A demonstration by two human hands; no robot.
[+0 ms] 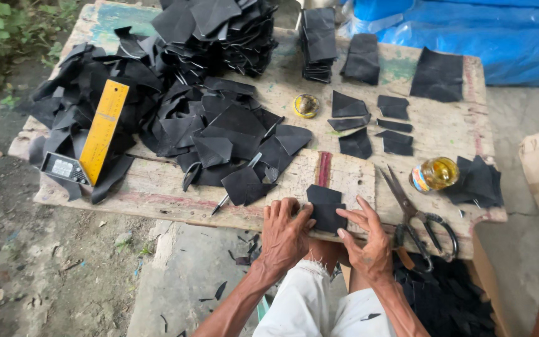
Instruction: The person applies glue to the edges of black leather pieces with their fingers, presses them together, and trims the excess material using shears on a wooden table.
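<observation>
While scissors [416, 218] lie beside, both hands [329, 234] press a black piece [325, 209].

Taking the small black piece [327, 209] at the near edge of the wooden table [450, 128] as landmark: the left hand [285, 234] and right hand [366, 240] flank it, closing off both its sides. Just to its right the scissors [416, 218] lie open, and past them a glass jar [433, 173] stands. Behind it, bare wood leaves a passage up to the spread of cut black pieces [369, 125]. To its left a heap of black scraps [219, 131], a pen [235, 184] and, farther off, a yellow ruler [104, 131] block the tabletop.
</observation>
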